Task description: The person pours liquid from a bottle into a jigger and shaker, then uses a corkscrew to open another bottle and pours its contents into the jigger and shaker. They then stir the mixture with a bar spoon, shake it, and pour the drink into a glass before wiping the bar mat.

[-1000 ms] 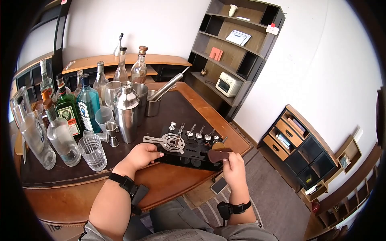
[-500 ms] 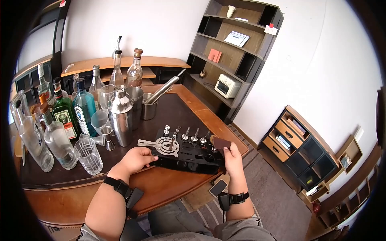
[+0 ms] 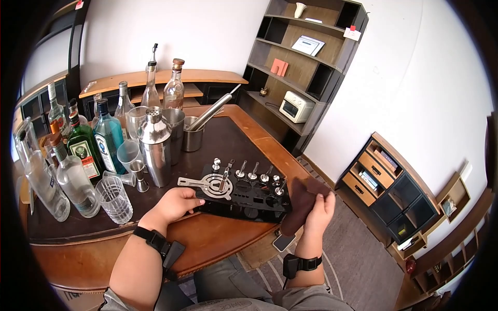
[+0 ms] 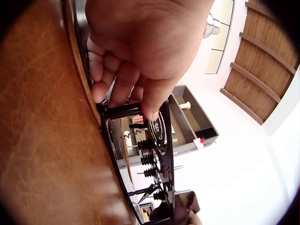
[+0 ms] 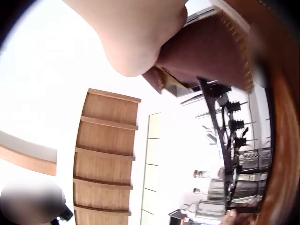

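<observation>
At the table's near edge my left hand (image 3: 179,203) grips the left end of a black bar-tool stand (image 3: 270,213). The left wrist view has its thumb on the top plate and the fingers curled at the side. A metal strainer (image 3: 191,183) lies on the stand, and several bottle pourers (image 3: 253,175) stick up along its far side. In the right wrist view their black stoppers hang below the plate. My right hand (image 3: 320,211) pinches a dark brown cloth (image 3: 296,210), which drapes down beside the stand's right end.
Left of the stand are a cut-glass tumbler (image 3: 115,202), a jigger (image 3: 140,179), a steel shaker (image 3: 155,155) and several bottles, including a green one (image 3: 83,147). Behind them a metal cup (image 3: 193,139) holds long tools. Below the table edge lies a phone (image 3: 284,242).
The stand shifted slightly left with my left hand on it. My right hand moved right and the cloth, earlier bunched over the stand's right end, now hangs spread out beside it.
</observation>
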`<move>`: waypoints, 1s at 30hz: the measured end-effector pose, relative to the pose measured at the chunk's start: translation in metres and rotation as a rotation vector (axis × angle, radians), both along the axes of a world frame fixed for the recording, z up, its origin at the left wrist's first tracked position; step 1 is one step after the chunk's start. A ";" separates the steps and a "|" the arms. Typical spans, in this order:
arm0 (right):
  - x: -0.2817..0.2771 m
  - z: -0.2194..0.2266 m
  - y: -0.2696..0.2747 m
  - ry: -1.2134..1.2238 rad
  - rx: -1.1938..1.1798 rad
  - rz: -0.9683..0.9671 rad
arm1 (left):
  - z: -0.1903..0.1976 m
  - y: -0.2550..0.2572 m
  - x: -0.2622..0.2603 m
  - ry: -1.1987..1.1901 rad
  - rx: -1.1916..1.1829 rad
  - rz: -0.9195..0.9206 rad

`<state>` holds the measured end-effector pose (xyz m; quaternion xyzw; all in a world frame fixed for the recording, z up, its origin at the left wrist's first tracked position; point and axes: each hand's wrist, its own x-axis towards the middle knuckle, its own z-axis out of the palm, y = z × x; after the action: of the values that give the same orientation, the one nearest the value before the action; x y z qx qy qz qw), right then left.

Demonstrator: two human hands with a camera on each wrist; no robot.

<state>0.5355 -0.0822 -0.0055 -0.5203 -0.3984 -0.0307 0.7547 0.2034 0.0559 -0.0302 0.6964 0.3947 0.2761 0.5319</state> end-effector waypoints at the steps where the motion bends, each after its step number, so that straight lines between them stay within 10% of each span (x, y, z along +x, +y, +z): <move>1: -0.015 0.011 -0.008 0.021 0.178 -0.017 | -0.001 0.001 0.000 0.004 0.000 -0.001; 4: -0.040 0.009 -0.009 -0.342 0.386 -0.215 | -0.001 0.001 0.001 0.001 -0.008 0.001; 6: -0.053 0.027 -0.022 -0.839 -0.108 -0.309 | -0.002 0.001 0.001 -0.011 -0.014 0.000; 10: -0.078 0.026 0.007 -1.036 -0.504 -0.254 | -0.008 0.003 0.001 -0.025 -0.013 0.006; 30: -0.092 0.024 0.030 -1.207 -0.959 -0.348 | 0.012 -0.006 -0.001 0.070 -0.010 0.013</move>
<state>0.4431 -0.0526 0.0186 -0.7372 -0.6218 -0.2502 0.0859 0.2026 0.0497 -0.0179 0.7005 0.4187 0.2531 0.5196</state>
